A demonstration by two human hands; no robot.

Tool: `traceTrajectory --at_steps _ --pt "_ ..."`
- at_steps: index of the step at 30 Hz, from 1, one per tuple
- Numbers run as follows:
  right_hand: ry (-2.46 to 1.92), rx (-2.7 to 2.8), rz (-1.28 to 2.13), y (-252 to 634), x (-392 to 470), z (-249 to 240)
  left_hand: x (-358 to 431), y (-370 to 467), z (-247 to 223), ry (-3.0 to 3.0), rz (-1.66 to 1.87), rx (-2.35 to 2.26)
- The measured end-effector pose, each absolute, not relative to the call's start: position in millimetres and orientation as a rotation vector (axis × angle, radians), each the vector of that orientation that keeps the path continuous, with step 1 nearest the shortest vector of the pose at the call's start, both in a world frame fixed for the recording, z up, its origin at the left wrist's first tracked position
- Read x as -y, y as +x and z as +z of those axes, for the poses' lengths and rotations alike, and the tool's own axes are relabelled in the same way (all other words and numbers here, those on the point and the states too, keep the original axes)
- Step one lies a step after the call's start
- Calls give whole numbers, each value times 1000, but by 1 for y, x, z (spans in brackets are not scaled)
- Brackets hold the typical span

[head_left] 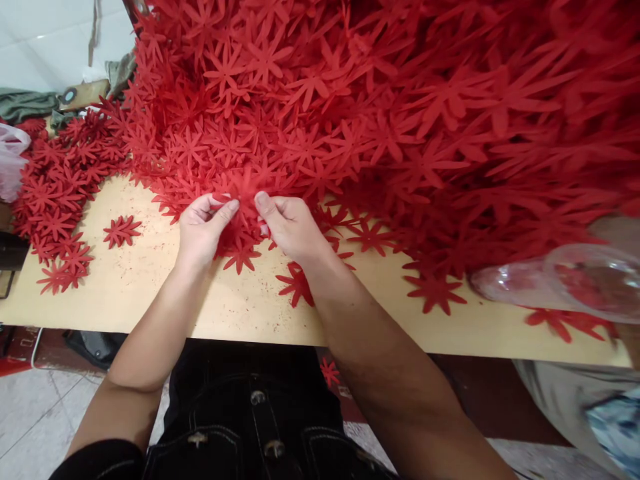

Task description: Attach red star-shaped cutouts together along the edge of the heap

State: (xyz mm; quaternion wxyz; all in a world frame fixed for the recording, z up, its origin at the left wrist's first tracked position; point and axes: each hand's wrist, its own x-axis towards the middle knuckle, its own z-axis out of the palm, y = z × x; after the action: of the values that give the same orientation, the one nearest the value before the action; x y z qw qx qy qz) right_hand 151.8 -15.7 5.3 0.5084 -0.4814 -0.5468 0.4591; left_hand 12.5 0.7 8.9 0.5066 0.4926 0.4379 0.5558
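Note:
Both my hands meet at the front edge of a large heap of red flower-shaped cutouts (pixel 310 140), thin pieces with several narrow petals. My left hand (pixel 200 227) is closed, its thumb and forefinger pinching a petal of one red flower cutout (pixel 245 190). Facing it, my right hand (pixel 290 227) has its thumb and curled fingers closed at the other side of the same cutout; the exact grip is partly hidden. Just below the hands another red cutout (pixel 241 255) lies on the pale tabletop (pixel 240 307).
A smaller pile of red cutouts (pixel 55 200) lies at the left, with a little stack (pixel 122 231) beside it. A clear plastic container (pixel 590 280) sits at the right edge. A plastic bag (pixel 11 160) and green cloth (pixel 27 105) are at far left.

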Motion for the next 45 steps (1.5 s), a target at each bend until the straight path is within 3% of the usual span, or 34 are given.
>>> traceTrajectory --at_steps 11,22,30,36,45 --pt "-1316 1496 321 167 8 -5 -8 4 5 1442 1463 -1196" --pt "-996 1311 917 143 14 -7 6 10 1 1851 1303 -1327" --pt "-873 1137 1100 139 13 -1 0 14 7 1505 1311 -1225" --pt "-905 1034 1021 141 9 -4 0 16 13 1276 1242 -987" --pt "-1035 1056 656 171 -9 -26 -4 10 9 1264 1261 -1025"
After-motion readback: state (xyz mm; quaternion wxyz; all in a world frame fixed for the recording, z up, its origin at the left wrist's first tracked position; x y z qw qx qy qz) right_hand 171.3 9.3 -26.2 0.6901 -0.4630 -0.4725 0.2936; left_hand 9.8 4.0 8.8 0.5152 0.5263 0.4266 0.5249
